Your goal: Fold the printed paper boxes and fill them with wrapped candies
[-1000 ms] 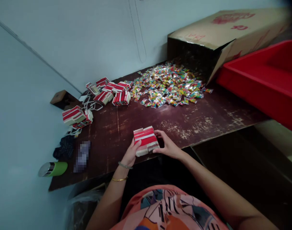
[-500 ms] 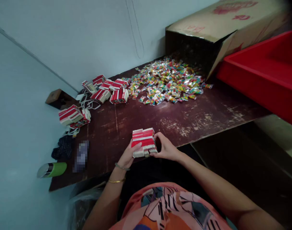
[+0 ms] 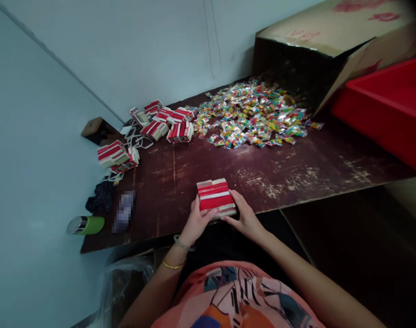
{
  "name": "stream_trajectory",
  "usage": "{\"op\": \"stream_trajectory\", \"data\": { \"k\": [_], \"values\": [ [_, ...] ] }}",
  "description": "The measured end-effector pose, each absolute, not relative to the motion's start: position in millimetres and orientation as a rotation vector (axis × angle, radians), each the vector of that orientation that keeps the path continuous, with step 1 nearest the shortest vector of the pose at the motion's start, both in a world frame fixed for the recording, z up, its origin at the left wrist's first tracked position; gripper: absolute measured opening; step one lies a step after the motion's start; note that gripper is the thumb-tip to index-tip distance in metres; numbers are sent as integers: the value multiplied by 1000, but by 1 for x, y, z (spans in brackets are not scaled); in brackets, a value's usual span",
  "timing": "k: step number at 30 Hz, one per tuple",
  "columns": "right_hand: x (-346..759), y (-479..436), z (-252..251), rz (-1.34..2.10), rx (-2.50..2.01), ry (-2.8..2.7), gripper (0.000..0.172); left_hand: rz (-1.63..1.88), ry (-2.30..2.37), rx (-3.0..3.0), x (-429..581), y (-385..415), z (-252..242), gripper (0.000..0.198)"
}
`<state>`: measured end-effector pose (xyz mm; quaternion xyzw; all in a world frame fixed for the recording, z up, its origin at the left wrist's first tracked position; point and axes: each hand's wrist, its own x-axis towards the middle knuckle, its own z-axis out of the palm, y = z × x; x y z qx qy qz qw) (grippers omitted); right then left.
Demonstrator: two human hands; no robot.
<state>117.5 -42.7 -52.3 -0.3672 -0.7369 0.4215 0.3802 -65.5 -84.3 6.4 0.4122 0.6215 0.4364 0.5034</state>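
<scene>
A stack of red and white cards or flat packets [image 3: 215, 197] is held between both hands over the table's front edge. My left hand [image 3: 195, 222] grips its left side, the thumb lying across the near face. On the right side, my right hand [image 3: 246, 219] holds it with the thumb low and the fingers near the top. Similar red and white bundles [image 3: 180, 132] lie at the back left of the table. Behind the hands spreads a pile of small clear packets with colourful contents [image 3: 249, 116].
On the dark red table [image 3: 167, 182], a green bottle [image 3: 92, 225], dark cloth [image 3: 100, 197] and blurred purple item [image 3: 124, 212] lie left. A wooden block [image 3: 97, 130] stands near the wall. An open cardboard box [image 3: 296, 34] and red tray [image 3: 382, 109] are at right.
The view has shifted, so the table's things appear further right. The stack has tilted, with more of its red and white striped face showing. My left thumb lies lower across it.
</scene>
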Motion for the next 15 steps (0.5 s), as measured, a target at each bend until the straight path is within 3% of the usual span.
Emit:
{"op": "stream_trajectory", "data": {
  "k": [4, 10, 15],
  "values": [
    [117, -40, -50, 1037, -924, -1897, 77, 1052, 1916, 1361, -72, -93, -11, 74],
    [113, -40, -52, 1026, -942, -2013, 88, 1039, 1860, 1543, -79, -107, -28, 86],
    [102, -48, -62, 918, -999, -1913, 82, 1111, 1930, 1486, -70, -110, -36, 72]
  ]
}}
